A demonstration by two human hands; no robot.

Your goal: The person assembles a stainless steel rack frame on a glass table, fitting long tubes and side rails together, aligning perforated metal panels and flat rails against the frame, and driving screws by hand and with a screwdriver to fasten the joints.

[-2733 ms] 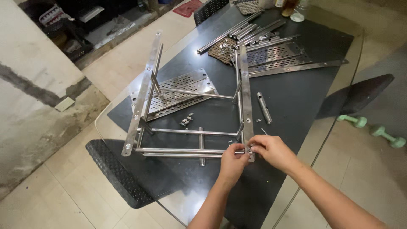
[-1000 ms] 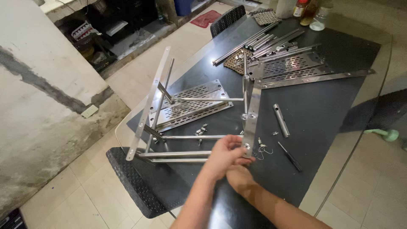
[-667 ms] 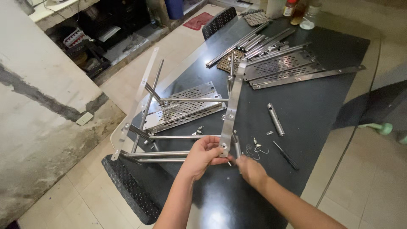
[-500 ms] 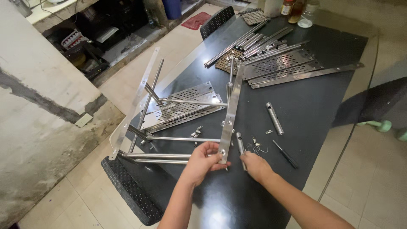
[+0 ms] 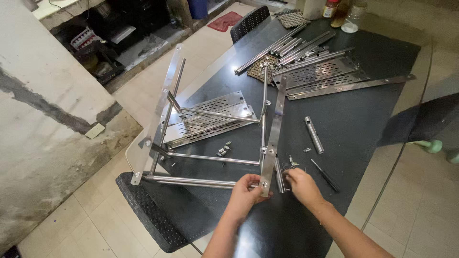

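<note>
One table: black table (image 5: 363, 119), long and dark, running from the near edge toward the far right corner.
Frame: steel rack frame (image 5: 210, 148), half built, overhanging the table's left edge; two flat uprights joined by thin cross rods.
Right upright: flat steel bar (image 5: 272, 143), long axis running from the near edge away toward the far end, leaning slightly right at the top; its lower end sits at the hands.
Left upright: second flat bar (image 5: 160, 112), parallel, off the left edge over the floor.
Slotted panels: perforated steel plates (image 5: 210, 119), flat under the frame; more plates and rails (image 5: 315, 71) piled toward the far end.
Left hand: left hand (image 5: 246, 193), forearm coming up from the near edge, fingers curled round the bar's lower end and the lowest rod.
Right hand: right hand (image 5: 301, 186), just right of the bar, fingers pinched narrow on something too small to tell.
Short tube: steel tube (image 5: 314, 134), loose, right of the frame.
Small tool: dark screwdriver (image 5: 326, 176), beside the right hand.
</note>
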